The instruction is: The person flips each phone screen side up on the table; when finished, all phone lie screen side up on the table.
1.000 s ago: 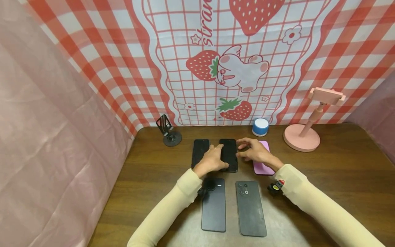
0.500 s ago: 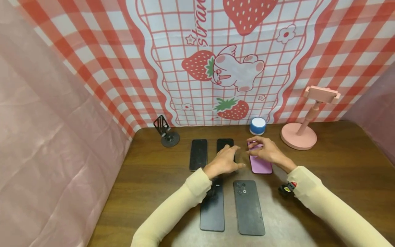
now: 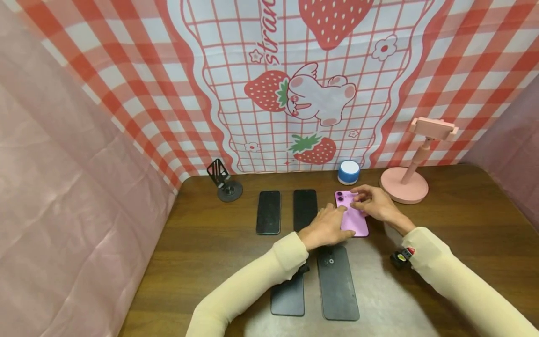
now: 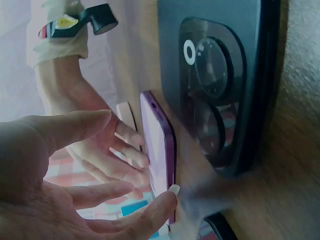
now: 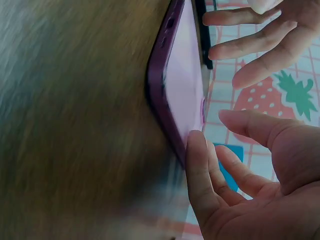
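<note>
A pink-purple phone [image 3: 355, 227] lies back up on the wooden table, its camera lenses at the far left corner. My left hand [image 3: 327, 226] reaches to its left side with fingers spread; in the left wrist view one fingertip [image 4: 172, 192] is at the phone's edge. Over the opposite side is my right hand [image 3: 378, 206], fingers loosely bent, and the right wrist view has a fingertip [image 5: 196, 145] at the purple rim [image 5: 159, 75]. Neither hand pinches the phone. Contact is hard to judge.
Two black phones, a left one [image 3: 268, 213] and a middle one [image 3: 305, 206], lie screen up. Nearer are a dark grey phone [image 3: 338, 285] and another [image 3: 288, 295] partly under my left arm. Behind stand a black phone stand [image 3: 229, 189], a blue-white tub [image 3: 348, 173] and a pink stand [image 3: 405, 185].
My left hand has moved right, from over the middle black phone to the pink-purple phone. My right hand has shifted right, onto that phone's right side. The head view has turned slightly.
</note>
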Tool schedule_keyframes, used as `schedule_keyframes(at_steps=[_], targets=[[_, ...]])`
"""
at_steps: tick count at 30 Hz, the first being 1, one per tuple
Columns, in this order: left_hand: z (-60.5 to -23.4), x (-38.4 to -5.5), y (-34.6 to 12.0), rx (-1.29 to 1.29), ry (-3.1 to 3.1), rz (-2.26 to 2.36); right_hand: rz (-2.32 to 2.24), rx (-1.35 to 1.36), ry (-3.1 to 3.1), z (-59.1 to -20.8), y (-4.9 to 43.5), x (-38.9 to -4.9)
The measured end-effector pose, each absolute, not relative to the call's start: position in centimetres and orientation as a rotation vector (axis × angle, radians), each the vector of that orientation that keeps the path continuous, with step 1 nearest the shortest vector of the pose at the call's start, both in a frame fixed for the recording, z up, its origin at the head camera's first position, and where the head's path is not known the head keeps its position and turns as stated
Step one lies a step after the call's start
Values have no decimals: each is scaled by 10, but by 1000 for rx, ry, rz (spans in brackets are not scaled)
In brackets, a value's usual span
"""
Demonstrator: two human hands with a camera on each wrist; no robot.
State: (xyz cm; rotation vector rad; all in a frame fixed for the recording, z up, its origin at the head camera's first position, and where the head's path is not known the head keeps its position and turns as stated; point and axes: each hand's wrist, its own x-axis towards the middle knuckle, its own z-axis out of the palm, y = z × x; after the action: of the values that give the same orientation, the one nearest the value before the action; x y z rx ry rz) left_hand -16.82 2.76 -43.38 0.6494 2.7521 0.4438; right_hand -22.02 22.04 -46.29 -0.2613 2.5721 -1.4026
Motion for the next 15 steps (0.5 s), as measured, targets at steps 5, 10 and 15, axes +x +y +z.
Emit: schedule_keyframes(at_steps=[5,10,15], targets=[[-437,-164,43,645,2807,369,-1418,-227,2587,-467,228,-224],[-440,-162,56,604,2840,291,-1412,-183,2610,-470,235,-228],[-441,-162,66,555,2868,225,-1419,-177,2609,-472,239,-231]])
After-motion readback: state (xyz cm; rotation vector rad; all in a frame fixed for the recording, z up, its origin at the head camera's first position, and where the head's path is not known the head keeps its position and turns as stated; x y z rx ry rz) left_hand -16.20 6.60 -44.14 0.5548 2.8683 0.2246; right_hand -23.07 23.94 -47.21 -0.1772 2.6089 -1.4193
